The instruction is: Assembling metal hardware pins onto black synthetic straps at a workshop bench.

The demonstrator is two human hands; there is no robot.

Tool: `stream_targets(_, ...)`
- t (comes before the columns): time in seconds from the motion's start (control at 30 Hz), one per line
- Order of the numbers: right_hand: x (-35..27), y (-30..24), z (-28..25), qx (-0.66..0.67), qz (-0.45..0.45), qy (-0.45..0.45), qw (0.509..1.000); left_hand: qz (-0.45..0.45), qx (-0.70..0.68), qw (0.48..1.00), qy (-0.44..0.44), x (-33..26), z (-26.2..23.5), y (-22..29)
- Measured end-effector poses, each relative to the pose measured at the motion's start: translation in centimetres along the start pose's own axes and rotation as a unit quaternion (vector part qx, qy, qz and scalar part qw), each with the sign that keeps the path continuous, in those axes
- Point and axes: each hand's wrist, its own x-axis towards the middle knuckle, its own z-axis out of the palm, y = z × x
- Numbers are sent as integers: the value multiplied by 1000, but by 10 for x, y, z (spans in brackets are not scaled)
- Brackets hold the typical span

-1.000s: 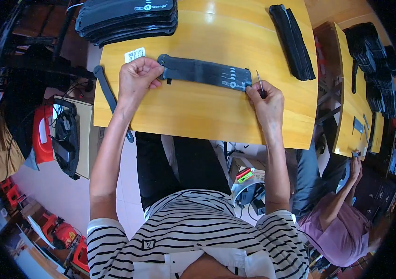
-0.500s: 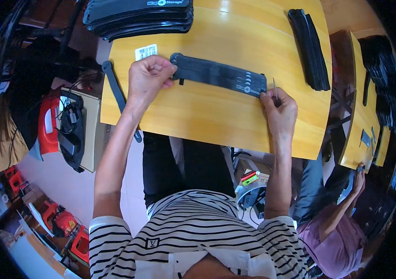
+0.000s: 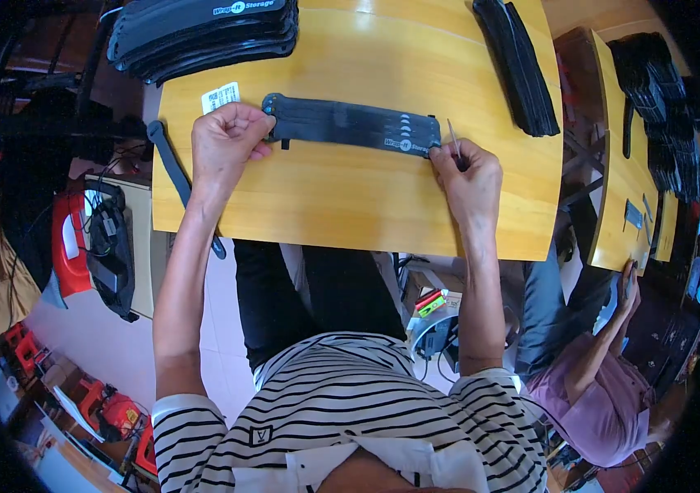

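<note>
A stack of flat black storage straps (image 3: 341, 121) with pale printed marks is stretched between my hands just over the table. My left hand (image 3: 228, 144) pinches the rounded left end between thumb and fingers. At the lower right corner, my right hand (image 3: 471, 177) pinches the stack's edge. A thin pointed metal tool (image 3: 452, 135) sticks up from that same hand; its grip is mostly hidden in the palm. Beyond my left hand lies a white printed label (image 3: 220, 96). One single black strap (image 3: 172, 168) lies left of my forearm, its near end past the table edge.
The yellow wooden table (image 3: 325, 209) carries a tall pile of black straps (image 3: 202, 37) at the far left and a long black bundle (image 3: 516, 66) at the far right. At a second table (image 3: 604, 222) on the right, a person in a purple top (image 3: 596, 398) sits.
The whole view has shifted, so the table appears further left. Both hands keep their hold on the strap stack, with little visible movement relative to the table.
</note>
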Motion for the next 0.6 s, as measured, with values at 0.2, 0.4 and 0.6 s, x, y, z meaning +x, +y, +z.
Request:
stream_targets(0.2, 0, -1, -2, -3, -11, 3, 1000, -6, -12, 1000, 3, -2, 1, 2)
stream_targets(0.4, 1, -1, -1, -19, -9, -21, 1000, -10, 1, 1000, 10, -1, 1, 3)
stream_targets(0.6, 1, 2, 2, -13, -9, -5, 1000, 1, -30, 999, 12, 0, 0, -2)
